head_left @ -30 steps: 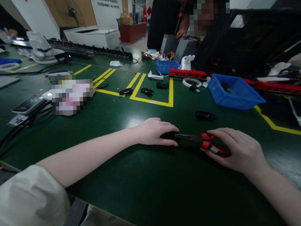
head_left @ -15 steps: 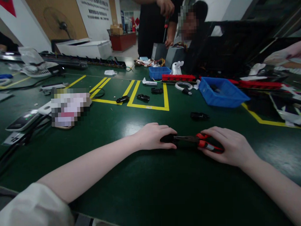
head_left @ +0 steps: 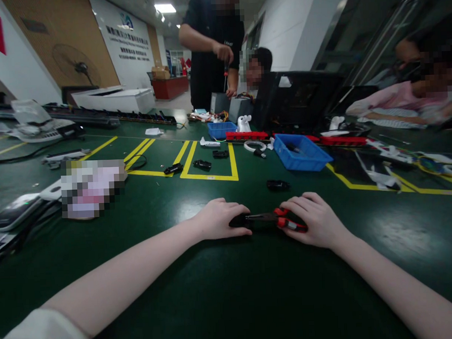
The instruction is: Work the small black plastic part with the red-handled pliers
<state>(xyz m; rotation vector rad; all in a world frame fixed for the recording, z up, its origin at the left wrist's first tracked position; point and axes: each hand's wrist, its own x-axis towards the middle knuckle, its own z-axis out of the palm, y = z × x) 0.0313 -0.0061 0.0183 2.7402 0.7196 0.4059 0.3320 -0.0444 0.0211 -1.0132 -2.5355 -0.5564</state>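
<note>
My left hand (head_left: 224, 219) is closed around a small black part (head_left: 238, 220) above the green table (head_left: 230, 288). Red-handled pliers (head_left: 263, 217) are held in my right hand (head_left: 315, 220), their jaws pointing left and meeting the right end of the black part. Whether the jaws grip it is too small to tell. Just beyond my hands lies another black part (head_left: 278, 185). Several similar black pieces rest near the yellow tape outline (head_left: 210, 178), one of them (head_left: 202, 164) inside it.
A blue tray (head_left: 301, 152) and a smaller blue tray (head_left: 222, 129) stand farther back. On the left are a phone (head_left: 93, 189) and dark cables (head_left: 38, 223). A standing person (head_left: 216, 51) holds a screwdriver across the table; other people sit behind it.
The camera view has tilted up and turned right, so the table items appear shifted left. Both hands keep their hold on the black part and pliers.
</note>
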